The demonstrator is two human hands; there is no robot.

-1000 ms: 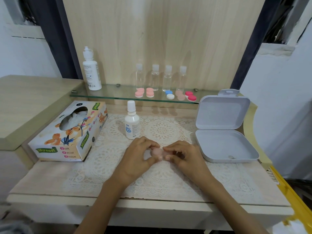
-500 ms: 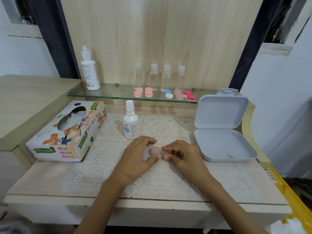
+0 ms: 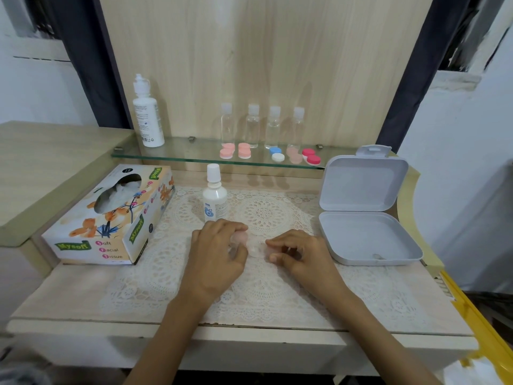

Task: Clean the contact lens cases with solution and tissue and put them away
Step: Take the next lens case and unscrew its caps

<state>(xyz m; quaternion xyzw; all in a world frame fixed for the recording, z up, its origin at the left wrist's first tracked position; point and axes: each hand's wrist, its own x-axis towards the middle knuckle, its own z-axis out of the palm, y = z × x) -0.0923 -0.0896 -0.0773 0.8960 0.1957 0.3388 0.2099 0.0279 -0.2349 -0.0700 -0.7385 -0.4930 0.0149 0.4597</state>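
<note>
A: What changed?
B: The hands had been together on the lens case (image 3: 254,249); they split. Left hand (image 3: 219,254) pinched a pink cap (image 3: 241,237) just in front of the solution bottle (image 3: 214,200). Right hand (image 3: 301,255) pinched what looked like the other cap (image 3: 273,252), front-right of the bottle.
A: Meaning?
B: Probably uncapped, so rinsing comes next. The storage box (image 3: 369,240), right of the bottle, stood open.

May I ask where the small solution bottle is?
The small solution bottle stands on the lace mat, beyond the left hand, right of the tissue box.
</note>
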